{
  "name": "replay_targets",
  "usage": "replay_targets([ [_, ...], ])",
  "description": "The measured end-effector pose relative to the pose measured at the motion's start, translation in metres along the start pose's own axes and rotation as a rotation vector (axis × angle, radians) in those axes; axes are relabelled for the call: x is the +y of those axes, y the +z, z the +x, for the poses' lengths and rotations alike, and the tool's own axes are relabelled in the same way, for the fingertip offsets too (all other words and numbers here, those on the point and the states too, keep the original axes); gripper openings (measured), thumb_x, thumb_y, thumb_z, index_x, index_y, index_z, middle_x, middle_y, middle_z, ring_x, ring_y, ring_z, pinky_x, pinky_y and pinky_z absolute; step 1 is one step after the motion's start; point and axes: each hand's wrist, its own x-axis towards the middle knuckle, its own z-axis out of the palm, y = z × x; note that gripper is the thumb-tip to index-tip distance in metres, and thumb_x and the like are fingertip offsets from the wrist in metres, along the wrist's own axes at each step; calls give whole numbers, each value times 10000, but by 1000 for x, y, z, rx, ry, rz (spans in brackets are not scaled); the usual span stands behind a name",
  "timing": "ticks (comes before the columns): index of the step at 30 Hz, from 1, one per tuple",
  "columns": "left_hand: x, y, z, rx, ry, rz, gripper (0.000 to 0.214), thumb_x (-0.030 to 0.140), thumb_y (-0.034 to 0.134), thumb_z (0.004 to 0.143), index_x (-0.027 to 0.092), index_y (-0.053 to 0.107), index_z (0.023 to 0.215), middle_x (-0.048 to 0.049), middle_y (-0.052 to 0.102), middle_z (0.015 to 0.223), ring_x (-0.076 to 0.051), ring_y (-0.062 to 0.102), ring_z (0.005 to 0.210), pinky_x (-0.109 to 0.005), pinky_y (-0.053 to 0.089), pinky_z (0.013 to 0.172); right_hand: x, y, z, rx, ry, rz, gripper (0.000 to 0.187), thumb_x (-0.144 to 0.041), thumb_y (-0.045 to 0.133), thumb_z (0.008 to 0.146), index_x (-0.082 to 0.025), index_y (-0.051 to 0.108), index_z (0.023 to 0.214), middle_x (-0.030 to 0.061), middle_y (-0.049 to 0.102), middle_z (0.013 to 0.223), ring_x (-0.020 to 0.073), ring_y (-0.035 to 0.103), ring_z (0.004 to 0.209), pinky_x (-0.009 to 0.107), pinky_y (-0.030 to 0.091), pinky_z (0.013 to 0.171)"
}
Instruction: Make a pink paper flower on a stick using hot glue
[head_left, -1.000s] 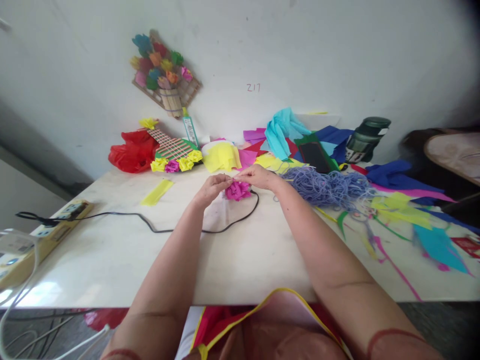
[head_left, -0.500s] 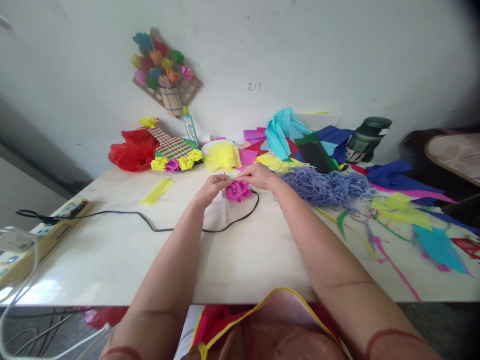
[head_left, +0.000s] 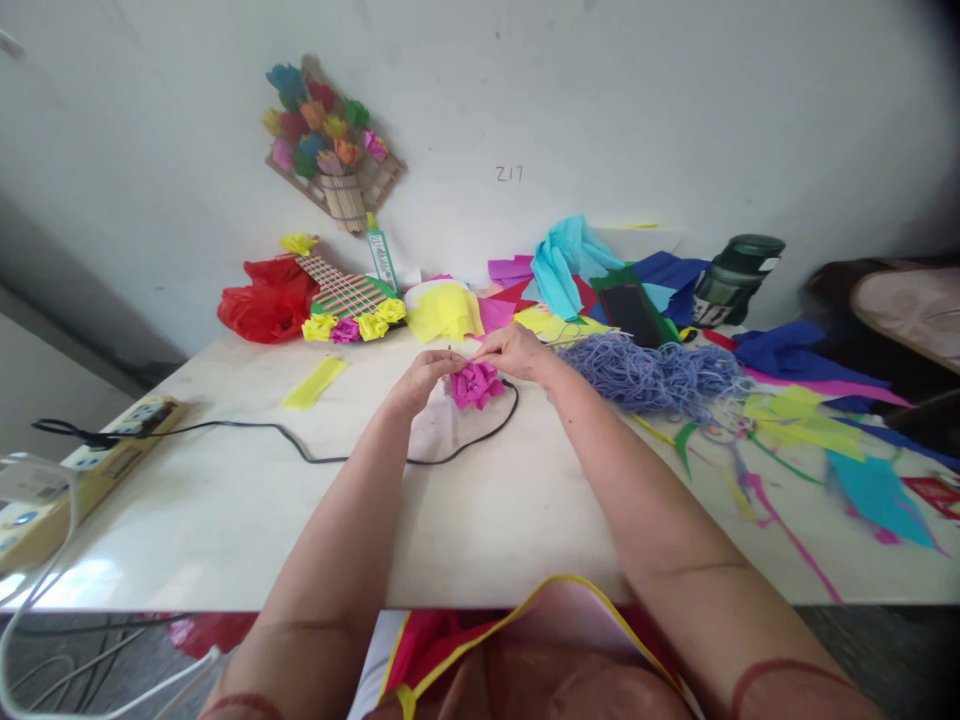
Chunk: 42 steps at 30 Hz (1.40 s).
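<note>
A magenta paper flower [head_left: 477,384] with crinkled petals is between my hands near the middle of the table. My left hand [head_left: 427,378] pinches it from the left side. The fingers of my right hand [head_left: 513,355] are closed on its upper back edge. Below my left fingers something pale and translucent shows against the tabletop; I cannot make out what it is. A black cord [head_left: 459,452] curves around the flower and ends close behind it, its end hidden.
Tangled bluish-purple strings [head_left: 660,378] lie right of my right forearm, among coloured paper scraps [head_left: 881,495]. A phone [head_left: 630,315], a green bottle [head_left: 731,282] and a flower-trimmed stick craft [head_left: 349,297] stand or lie behind. A power strip [head_left: 112,465] borders the left edge.
The flower has tipped slightly downward toward me between my fingers. Both hands stay almost in the same place.
</note>
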Motion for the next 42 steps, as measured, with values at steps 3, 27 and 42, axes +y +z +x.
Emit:
replay_targets([
  [3,-1,0,2,9,-6,-11,205,340,693,599,159,736,686,-34,679,681,-175,543,689,-307,388,679,-1,1,-1,4,-1,-1,162,-213,682,766,-224,820,850,30,783,847,162,686,789,229,436,655],
  [27,-4,-7,-1,-32,3,-26,229,365,740,649,167,679,552,-35,624,538,-163,555,603,-316,430,687,0,6,1,-15,35,101,123,-184,703,709,-175,805,777,8,737,706,123,623,674,218,409,617],
  [42,2,-8,-3,-15,-7,49,238,368,779,659,150,696,611,-52,659,603,-187,590,643,-310,417,633,0,11,3,-5,86,127,96,-189,719,697,-166,799,745,14,717,676,128,609,659,236,404,623],
])
